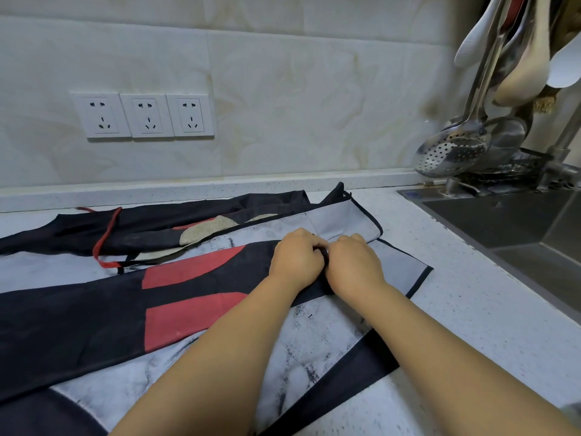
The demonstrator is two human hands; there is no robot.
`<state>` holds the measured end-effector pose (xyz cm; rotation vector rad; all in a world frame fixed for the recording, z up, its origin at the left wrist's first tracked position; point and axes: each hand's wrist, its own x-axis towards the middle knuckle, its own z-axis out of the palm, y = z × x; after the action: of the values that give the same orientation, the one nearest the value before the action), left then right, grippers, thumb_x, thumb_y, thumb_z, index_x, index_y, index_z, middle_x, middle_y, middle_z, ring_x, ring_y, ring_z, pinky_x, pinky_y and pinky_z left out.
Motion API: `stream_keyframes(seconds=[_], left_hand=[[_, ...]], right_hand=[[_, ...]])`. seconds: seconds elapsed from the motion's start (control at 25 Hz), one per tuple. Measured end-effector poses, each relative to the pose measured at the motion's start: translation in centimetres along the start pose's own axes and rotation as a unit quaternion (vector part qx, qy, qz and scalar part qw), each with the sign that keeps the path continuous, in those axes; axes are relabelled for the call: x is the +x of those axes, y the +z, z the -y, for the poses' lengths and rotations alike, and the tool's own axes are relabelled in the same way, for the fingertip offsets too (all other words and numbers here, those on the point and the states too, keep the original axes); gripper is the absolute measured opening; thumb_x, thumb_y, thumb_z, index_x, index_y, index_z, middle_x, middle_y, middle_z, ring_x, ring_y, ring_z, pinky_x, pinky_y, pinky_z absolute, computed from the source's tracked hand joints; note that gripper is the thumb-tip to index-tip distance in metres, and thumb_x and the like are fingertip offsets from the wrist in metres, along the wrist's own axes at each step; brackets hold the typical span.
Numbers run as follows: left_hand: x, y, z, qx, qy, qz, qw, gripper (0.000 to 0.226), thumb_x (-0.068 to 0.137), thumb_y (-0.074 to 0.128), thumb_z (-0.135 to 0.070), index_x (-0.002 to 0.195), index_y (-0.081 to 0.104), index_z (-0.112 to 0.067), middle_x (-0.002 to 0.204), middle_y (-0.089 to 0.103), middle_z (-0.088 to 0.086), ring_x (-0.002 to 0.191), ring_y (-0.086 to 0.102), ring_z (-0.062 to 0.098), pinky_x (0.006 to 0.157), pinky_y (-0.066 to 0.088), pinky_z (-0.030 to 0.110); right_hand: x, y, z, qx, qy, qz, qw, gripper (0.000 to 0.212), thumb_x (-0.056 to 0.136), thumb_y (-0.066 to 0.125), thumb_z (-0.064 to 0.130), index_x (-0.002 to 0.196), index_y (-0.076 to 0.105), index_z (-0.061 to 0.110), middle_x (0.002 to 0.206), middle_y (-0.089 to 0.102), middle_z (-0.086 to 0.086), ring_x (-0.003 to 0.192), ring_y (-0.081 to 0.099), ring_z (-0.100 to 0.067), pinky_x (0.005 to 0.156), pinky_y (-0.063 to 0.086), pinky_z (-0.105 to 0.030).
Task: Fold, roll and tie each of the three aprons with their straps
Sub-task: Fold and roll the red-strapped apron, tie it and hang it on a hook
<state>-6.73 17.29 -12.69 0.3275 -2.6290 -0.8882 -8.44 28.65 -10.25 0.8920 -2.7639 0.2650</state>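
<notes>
Three aprons lie stretched across the counter. The middle apron (103,309), black with red patches and a grey end, is folded lengthwise. My left hand (297,258) and my right hand (353,262) meet at its right end, fingers curled on a black rolled edge or strap of it (325,254); which one I cannot tell. The far apron (151,229), black with beige patches and a red strap (105,237), lies flat behind. The near apron (314,360), pale grey with black trim, lies under my forearms.
A white speckled counter (471,325) carries the aprons. A steel sink (518,228) is at the right, with ladles and a slotted spoon (452,152) hanging above it. Three wall sockets (143,116) sit on the tiled wall behind.
</notes>
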Motion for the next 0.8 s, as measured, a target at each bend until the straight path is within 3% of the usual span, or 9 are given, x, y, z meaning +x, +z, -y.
stream_keyframes(seconds=[0.08,0.12,0.24,0.4,0.48,0.56,0.64,0.8], left_hand=[[-0.4,-1.4,-0.2,0.049,0.029,0.074,0.996,0.031,0.090,0.048,-0.011,0.088,0.071,-0.031,0.101,0.065,-0.002,0.102,0.059,0.023,0.085,0.048,0.035],[-0.8,-1.7,0.0,0.096,0.057,0.088,0.990,0.027,0.092,0.047,-0.013,0.096,0.069,-0.028,0.107,0.064,-0.002,0.106,0.057,0.024,0.089,0.045,0.037],[-2.4,-0.9,1.3,0.161,0.111,0.032,0.980,0.029,0.098,0.040,-0.022,0.119,0.060,-0.028,0.117,0.060,-0.009,0.113,0.051,0.015,0.106,0.031,0.040],[-2.5,-0.6,1.7,0.125,0.106,-0.021,0.986,0.027,0.091,0.044,-0.017,0.099,0.068,-0.027,0.085,0.057,-0.007,0.088,0.051,0.016,0.095,0.040,0.040],[-2.3,-0.9,1.6,0.072,0.071,-0.017,0.995,0.037,0.087,0.046,-0.012,0.108,0.071,-0.028,0.100,0.066,-0.002,0.107,0.055,0.018,0.103,0.037,0.038],[-2.3,-0.8,1.8,0.036,0.043,-0.016,0.998,0.040,0.086,0.046,-0.011,0.113,0.072,-0.025,0.115,0.067,0.001,0.123,0.050,0.019,0.108,0.035,0.035],[-2.5,-0.6,1.9,0.040,0.044,-0.022,0.998,0.038,0.087,0.048,-0.013,0.112,0.073,-0.025,0.114,0.065,-0.003,0.119,0.048,0.017,0.104,0.039,0.031],[-2.3,-0.9,1.8,0.074,0.036,-0.042,0.996,0.033,0.092,0.053,-0.018,0.117,0.071,-0.028,0.127,0.055,-0.009,0.126,0.039,0.013,0.104,0.032,0.026]], right_hand=[[0.5,-0.3,0.6,-0.017,-0.002,0.016,1.000,0.027,0.091,0.043,0.004,0.109,0.062,0.009,0.112,0.058,-0.006,0.115,0.045,-0.023,0.074,0.034,-0.026],[0.5,-0.1,0.9,-0.018,0.003,0.007,1.000,0.025,0.092,0.043,0.004,0.108,0.062,0.009,0.112,0.058,-0.005,0.115,0.045,-0.023,0.073,0.033,-0.026],[-0.3,0.9,1.3,-0.016,0.026,-0.050,0.998,0.019,0.092,0.043,0.006,0.099,0.060,0.012,0.108,0.058,-0.003,0.109,0.045,-0.021,0.072,0.028,-0.024],[-0.7,1.5,1.4,-0.022,-0.006,-0.069,0.997,0.023,0.092,0.041,0.006,0.097,0.063,0.013,0.098,0.055,-0.002,0.103,0.043,-0.020,0.069,0.025,-0.025],[-0.8,1.7,1.1,0.026,-0.010,-0.065,0.998,0.021,0.093,0.045,0.015,0.091,0.066,0.019,0.084,0.051,0.002,0.093,0.045,-0.019,0.061,0.027,-0.024],[-0.7,1.6,0.5,0.157,0.036,-0.016,0.987,0.018,0.090,0.051,0.021,0.080,0.066,0.020,0.077,0.058,0.004,0.084,0.053,-0.019,0.056,0.036,-0.026],[-0.4,1.6,0.0,0.257,0.101,0.004,0.961,0.011,0.090,0.055,0.023,0.090,0.066,0.020,0.083,0.063,0.007,0.087,0.059,-0.017,0.066,0.043,-0.027],[-0.1,2.3,0.3,0.189,0.114,-0.008,0.975,0.021,0.095,0.051,0.032,0.106,0.061,0.017,0.107,0.057,-0.003,0.101,0.055,-0.022,0.074,0.039,-0.029]])
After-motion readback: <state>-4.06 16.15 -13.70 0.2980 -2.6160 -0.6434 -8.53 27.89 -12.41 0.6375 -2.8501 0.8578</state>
